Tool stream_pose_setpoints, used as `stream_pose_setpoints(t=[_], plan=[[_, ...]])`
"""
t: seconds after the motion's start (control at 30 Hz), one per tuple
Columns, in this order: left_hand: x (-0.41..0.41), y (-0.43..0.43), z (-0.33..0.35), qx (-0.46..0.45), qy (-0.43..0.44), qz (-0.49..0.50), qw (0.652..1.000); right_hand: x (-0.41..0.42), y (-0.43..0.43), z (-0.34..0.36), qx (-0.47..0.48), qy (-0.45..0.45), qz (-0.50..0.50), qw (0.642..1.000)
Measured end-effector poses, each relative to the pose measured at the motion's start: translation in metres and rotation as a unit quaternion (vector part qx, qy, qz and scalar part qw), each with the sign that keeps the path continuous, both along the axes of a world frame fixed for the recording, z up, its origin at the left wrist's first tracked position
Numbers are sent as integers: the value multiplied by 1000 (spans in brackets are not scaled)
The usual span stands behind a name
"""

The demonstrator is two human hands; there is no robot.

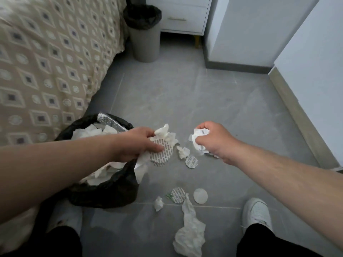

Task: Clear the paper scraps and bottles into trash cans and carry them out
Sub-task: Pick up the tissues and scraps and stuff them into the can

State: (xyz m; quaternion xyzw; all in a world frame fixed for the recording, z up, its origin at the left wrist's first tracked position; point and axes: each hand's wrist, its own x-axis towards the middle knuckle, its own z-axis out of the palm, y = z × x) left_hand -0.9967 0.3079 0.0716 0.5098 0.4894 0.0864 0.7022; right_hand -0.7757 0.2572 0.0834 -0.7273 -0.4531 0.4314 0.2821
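Head view, left hand [138, 143] clutching tissue and disc [161, 152], right hand [213, 140] fisted on crumpled paper [197, 139]

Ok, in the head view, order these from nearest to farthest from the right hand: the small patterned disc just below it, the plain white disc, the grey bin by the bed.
From the right hand:
1. Small patterned disc, just below-left.
2. Plain white disc, nearer the shoe.
3. Grey bin, far end, beside the bed.

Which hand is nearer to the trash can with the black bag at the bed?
Left. The left hand, holding paper scraps, is right at the rim of the trash can. The right hand is farther off, over the floor.
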Motion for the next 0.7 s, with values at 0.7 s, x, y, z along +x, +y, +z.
stream_pose_setpoints(t=[0.7], plan=[[-162, 15, -95, 318, 329, 178, 871, -136, 55, -16, -37, 212, -6, 976]])
